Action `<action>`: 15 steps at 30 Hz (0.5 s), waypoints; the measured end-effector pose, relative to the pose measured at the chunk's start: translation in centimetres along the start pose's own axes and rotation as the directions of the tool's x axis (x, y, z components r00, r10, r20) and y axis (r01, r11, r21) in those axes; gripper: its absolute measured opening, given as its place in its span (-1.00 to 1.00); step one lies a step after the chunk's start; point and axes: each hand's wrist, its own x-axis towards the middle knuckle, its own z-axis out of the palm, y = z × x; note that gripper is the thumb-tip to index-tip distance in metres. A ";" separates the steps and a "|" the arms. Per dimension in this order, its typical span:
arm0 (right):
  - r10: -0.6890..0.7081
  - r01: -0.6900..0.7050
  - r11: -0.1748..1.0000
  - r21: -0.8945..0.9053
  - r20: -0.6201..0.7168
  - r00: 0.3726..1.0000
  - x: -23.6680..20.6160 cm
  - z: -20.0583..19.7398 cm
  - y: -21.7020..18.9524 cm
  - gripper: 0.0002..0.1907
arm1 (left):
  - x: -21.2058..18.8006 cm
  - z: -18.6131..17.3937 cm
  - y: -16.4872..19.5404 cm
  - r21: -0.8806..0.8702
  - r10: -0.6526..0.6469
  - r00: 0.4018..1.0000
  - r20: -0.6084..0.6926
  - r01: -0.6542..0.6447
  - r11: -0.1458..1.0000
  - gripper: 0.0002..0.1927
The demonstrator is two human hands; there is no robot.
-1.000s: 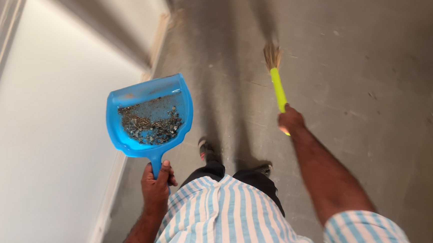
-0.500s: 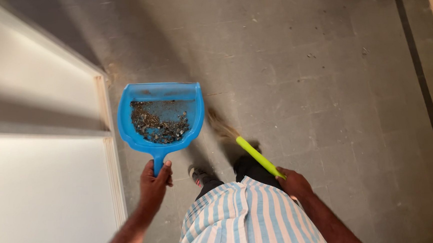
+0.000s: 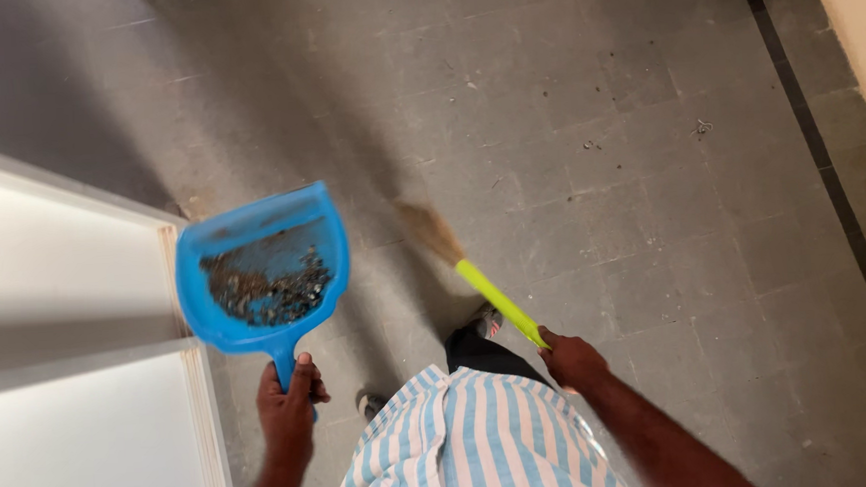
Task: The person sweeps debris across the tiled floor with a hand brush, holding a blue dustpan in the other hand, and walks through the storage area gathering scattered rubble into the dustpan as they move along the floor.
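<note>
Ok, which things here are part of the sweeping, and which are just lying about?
In use:
- blue dustpan with debris, in the left hand
- broom, yellow-green handle, in the right hand

Just there:
- specks on the grey tiled floor
- white panels at left
- dark floor strip by the wall

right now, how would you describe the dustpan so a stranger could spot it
Start at the white panel along the left of the grey tiled floor. Just right of its edge, the left hand holds up the dustpan by its short handle. It is bright blue and carries dark debris, unlike the yellow-handled broom.
</note>
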 end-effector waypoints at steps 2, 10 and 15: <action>-0.022 0.022 1.000 -0.002 0.063 0.998 1.1 -1.9 1.6 -0.41 | 0.5 3.3 -0.4 -0.075 -0.015 0.999 -0.046 0.012 0.997 -0.73; 0.079 -0.053 0.989 -0.141 0.185 0.980 6.8 -9.4 10.1 -0.54 | 1.6 13.7 1.1 -0.122 -0.112 0.993 0.026 0.114 0.986 -0.73; 0.143 -0.152 0.968 -0.200 -0.058 0.988 12.2 -13.7 13.0 -0.62 | 2.0 17.8 2.3 -0.007 -0.148 0.988 0.053 0.148 0.989 -0.71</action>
